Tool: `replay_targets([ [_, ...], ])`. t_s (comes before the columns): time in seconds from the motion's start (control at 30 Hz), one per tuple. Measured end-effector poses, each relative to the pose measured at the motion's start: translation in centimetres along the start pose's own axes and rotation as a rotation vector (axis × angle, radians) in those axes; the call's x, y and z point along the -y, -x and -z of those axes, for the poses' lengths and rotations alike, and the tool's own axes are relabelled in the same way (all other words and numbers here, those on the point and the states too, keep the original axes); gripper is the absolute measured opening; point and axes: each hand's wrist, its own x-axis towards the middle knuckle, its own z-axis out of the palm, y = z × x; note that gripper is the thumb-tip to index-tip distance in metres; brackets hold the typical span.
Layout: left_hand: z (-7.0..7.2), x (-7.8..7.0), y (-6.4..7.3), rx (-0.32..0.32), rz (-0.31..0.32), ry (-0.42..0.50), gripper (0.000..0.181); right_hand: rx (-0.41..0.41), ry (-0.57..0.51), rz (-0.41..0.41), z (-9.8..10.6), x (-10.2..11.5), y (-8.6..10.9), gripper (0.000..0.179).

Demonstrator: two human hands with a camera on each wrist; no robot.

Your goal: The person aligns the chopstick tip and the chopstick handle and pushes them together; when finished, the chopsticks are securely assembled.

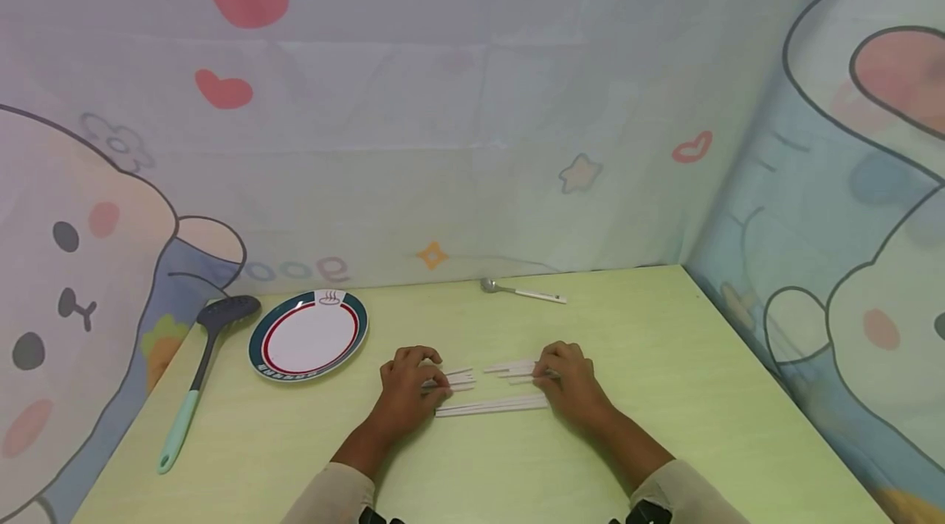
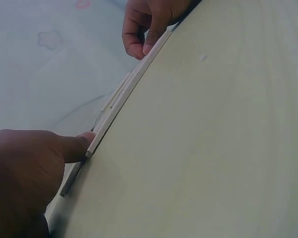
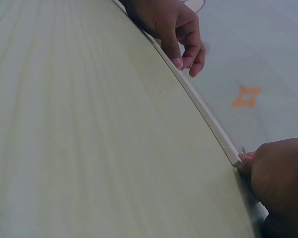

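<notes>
Several pale, thin chopsticks (image 1: 490, 406) lie side by side on the table in front of both hands. Behind them, my left hand (image 1: 408, 387) pinches the left part of a second group of chopsticks (image 1: 461, 380). Across a small gap, my right hand (image 1: 570, 385) grips a third group of chopsticks (image 1: 509, 367), whose ends point left. In the left wrist view, the left thumb (image 2: 79, 146) is close to the end of the front chopsticks. The right wrist view shows the right fingertips (image 3: 246, 158) by their other end. Palms and covered chopstick ends are hidden.
A white plate (image 1: 310, 337) with a dark green rim stands at the back left. Left of it lies a black slotted turner (image 1: 203, 360) with a mint handle. A small metal spoon (image 1: 522, 291) rests near the back edge. Printed cloth (image 1: 443, 97) hangs behind the table (image 1: 701, 393).
</notes>
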Motion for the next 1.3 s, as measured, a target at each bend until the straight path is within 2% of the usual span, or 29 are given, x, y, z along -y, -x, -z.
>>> replay_targets([
  [0.17, 0.1, -0.2, 0.1, -0.008, -0.016, 0.009, 0.02, -0.004, -0.001, 0.001, 0.0, 0.2, 0.0, 0.015],
  [0.33, 0.1, -0.3, 0.1, -0.065, -0.122, -0.029, 0.016, -0.023, 0.017, -0.021, -0.2, 0.5, 0.3, 0.014],
  [0.43, 0.2, -0.4, 0.0, -0.081, -0.162, -0.047, 0.014, -0.045, 0.016, 0.003, -0.2, 0.9, 0.4, 0.012],
  [0.5, 0.3, -0.5, 0.1, -0.069, -0.158, -0.047, 0.011, -0.07, 0.013, 0.054, -0.2, 1.1, 0.5, 0.01],
  [0.63, 0.6, -1.0, 0.1, -0.027, -0.132, 0.0, 0.004, -0.13, 0.012, 0.213, -0.4, 1.3, 0.5, 0.012],
  [0.7, 0.7, -1.2, 0.1, -0.017, -0.134, 0.044, 0.003, -0.158, -0.004, 0.3, -0.7, 0.9, 0.4, 0.014],
  [0.77, 0.8, -1.3, 0.1, -0.017, -0.155, 0.082, 0.007, -0.168, -0.006, 0.34, -0.8, 0.7, 0.4, 0.016],
  [0.9, 0.7, -1.2, 0.1, -0.031, -0.24, 0.119, 0.016, -0.131, -0.021, 0.346, -0.7, 1.2, 0.5, 0.016],
  [1.0, 0.7, -1.2, 0.0, -0.039, -0.286, 0.141, 0.016, -0.09, -0.029, 0.321, -0.6, 2.1, 0.6, 0.015],
  [1.3, 0.4, -1.3, 0.1, -0.08, -0.327, 0.166, 0.009, -0.046, -0.08, 0.344, -0.9, 2.7, 0.8, 0.015],
])
